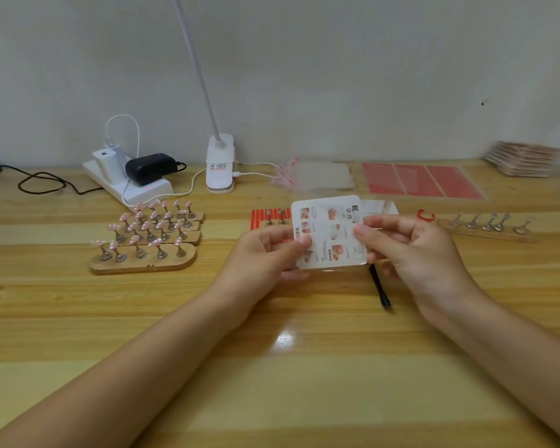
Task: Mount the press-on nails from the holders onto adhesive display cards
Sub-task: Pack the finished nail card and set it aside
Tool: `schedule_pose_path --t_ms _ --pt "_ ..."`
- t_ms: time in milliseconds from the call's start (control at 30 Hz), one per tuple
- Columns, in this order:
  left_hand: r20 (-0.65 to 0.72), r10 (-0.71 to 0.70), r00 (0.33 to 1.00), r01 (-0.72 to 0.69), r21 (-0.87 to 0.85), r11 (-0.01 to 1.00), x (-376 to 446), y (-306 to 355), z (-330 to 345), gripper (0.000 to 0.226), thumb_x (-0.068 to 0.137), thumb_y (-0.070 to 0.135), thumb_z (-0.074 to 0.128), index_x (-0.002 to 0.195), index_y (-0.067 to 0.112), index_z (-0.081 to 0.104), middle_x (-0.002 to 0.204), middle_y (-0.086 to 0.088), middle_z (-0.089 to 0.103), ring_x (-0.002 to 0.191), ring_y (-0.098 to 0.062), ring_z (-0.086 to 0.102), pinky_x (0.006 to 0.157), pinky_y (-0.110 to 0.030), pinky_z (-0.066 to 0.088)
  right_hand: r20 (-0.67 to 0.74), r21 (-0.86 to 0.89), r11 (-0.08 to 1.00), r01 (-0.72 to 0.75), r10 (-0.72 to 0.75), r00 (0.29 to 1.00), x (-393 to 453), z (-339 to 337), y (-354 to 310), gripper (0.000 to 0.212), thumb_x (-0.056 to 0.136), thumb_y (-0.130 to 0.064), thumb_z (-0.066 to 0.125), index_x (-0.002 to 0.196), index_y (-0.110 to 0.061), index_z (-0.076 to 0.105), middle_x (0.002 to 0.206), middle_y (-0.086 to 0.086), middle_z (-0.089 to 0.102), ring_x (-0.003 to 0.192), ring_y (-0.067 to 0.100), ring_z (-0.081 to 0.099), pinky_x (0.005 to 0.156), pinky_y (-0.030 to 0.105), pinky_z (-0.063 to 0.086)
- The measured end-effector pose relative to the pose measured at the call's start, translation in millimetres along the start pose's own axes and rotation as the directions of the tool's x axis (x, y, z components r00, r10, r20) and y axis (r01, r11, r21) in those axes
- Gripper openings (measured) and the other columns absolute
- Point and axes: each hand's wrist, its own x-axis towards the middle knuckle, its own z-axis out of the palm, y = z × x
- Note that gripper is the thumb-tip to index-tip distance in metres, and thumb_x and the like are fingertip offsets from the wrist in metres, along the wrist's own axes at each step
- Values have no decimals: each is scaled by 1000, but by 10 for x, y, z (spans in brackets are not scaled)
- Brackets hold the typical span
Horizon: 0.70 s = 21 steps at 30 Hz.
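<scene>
Both forearms are reaching in from the near edge, and the two hands are meeting over the middle of the table (304,399). Between them, the left hand (265,253) and the right hand (411,250) are each pinching a side edge of a white display card (328,231), thumbs on its printed face, holding it tilted up above the wood. The printed side is facing the camera, so whether any nails are sitting on its other face cannot be told.

Left of the hands, wooden holders (143,263) are standing in rows, their metal stands carrying pink press-on nails (149,226). To the right, another holder strip (488,232) is showing stands that look bare. A black pen-like tool (380,291) is lying just below the card, and red adhesive sheets (421,181) are resting near the wall.

By my reading, the person is handling a single card between mounting rounds, inspecting or readying it. Next, the card likely needs laying flat with its adhesive side up, then one hand free to lift a nail off a stand.
</scene>
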Motion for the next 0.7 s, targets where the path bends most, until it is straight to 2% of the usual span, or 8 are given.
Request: schedule_pose_path --t_ms 133,233,300,433,533,633,700 --pt "22 -29 999 30 -65 997 -5 -21 -17 21 87 16 57 106 15 66 97 -3 73 90 -14 70 57 -16 54 28 -3 998 -66 66 997 12 -9 -2 9 76 -20 73 83 -19 67 69 -1 72 51 2 59 43 13 43" --pt "29 -25 999 28 -106 994 -2 -20 -36 23 81 18 60 103 15 67 96 -4 73 89 -15 70 55 -16 53 122 95 980 -177 165 979 62 -58 -60 11 84 -26 64 84 -16 68 67 1 71 45 5 57 40 15 44" --pt "38 -32 999 37 -139 990 -2 -17 -52 27 75 21 61 101 13 67 95 -5 74 86 -14 70 54 -15 53 200 82 973 -216 197 960 107 -117 -97 15 88 -23 58 86 -11 67 63 -1 68 43 5 54 39 15 44" --pt "61 -53 997 63 -175 983 5 -7 -73 29 74 20 61 101 10 67 95 -6 73 83 -13 71 54 -15 53 375 -74 980 -187 201 905 144 -227 -147 19 70 -22 67 85 -12 71 67 -2 68 44 3 51 38 12 40" --pt "72 -61 996 72 -164 984 8 -6 -70 30 74 20 61 101 10 67 96 -6 73 84 -13 70 54 -15 53 419 -170 972 -163 221 881 154 -260 -183 27 62 -24 70 85 -10 72 64 -1 68 42 3 50 36 12 38" --pt "78 -67 995 78 -148 986 8 -8 -63 30 73 21 61 100 10 67 96 -7 73 84 -13 70 54 -15 54 406 -236 966 -107 198 892 166 -264 -186 25 63 -24 71 84 -9 72 66 1 69 41 4 50 35 13 36" --pt "78 -76 994 86 -140 986 11 -6 -59 31 72 21 61 100 9 67 96 -7 73 84 -14 70 55 -16 54 384 -253 965 -64 160 909 169 -261 -177 12 72 -17 71 81 -10 71 63 0 69 42 4 52 35 14 35"
